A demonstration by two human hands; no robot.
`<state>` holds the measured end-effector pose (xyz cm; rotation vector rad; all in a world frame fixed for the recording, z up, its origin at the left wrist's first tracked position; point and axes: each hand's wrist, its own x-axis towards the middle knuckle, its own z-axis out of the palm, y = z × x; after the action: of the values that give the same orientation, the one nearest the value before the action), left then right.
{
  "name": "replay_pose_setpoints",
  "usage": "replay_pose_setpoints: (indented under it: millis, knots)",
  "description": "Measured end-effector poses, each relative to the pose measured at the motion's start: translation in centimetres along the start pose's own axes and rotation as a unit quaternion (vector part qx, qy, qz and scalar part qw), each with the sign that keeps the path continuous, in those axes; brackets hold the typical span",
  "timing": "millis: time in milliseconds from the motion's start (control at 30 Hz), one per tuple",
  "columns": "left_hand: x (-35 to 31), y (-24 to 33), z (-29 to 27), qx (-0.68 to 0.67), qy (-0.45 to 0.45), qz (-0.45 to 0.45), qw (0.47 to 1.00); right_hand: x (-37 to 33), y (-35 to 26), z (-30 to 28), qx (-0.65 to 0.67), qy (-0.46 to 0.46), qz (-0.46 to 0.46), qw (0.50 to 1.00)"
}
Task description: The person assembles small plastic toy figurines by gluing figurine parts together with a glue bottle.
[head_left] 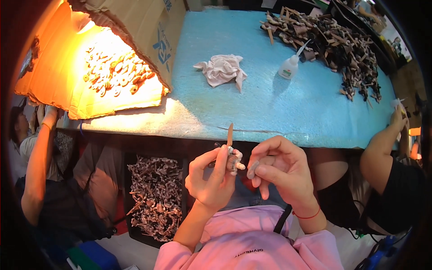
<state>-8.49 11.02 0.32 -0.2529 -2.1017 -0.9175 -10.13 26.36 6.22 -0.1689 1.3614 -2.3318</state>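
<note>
My left hand pinches a small figurine in front of my chest, just off the table's near edge. A flat brown blade-like piece sticks up from the figurine, and a pale knob points toward my right hand. Close beside it, my right hand grips a small grey oval piece between thumb and fingers. A short gap separates this piece from the figurine. My left fingers cover part of the figurine.
On the blue table are a crumpled cloth, a nozzled bottle and a heap of figurines. A lit cardboard box holds small pieces. Below left stands a crate of figurines. People sit on both sides.
</note>
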Motion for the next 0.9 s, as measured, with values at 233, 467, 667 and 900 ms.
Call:
replay_pose_setpoints:
  millis: [233,467,667,900]
  knots:
    - [0.0,0.4,0.0,-0.002,-0.008,0.004,1.000,0.3,1.7,0.0,0.080,0.041,0.030,0.996]
    - [0.3,0.1,-0.6,-0.005,-0.046,0.045,0.998,0.3,2.1,0.6,0.109,0.070,0.008,0.992]
    - [0.8,-0.4,-0.9,-0.001,-0.067,0.076,0.995,0.2,2.7,1.0,0.140,0.088,-0.021,0.986]
    - [1.1,-0.6,-0.8,-0.034,-0.079,0.086,0.993,0.3,3.1,1.2,0.137,0.084,-0.057,0.985]
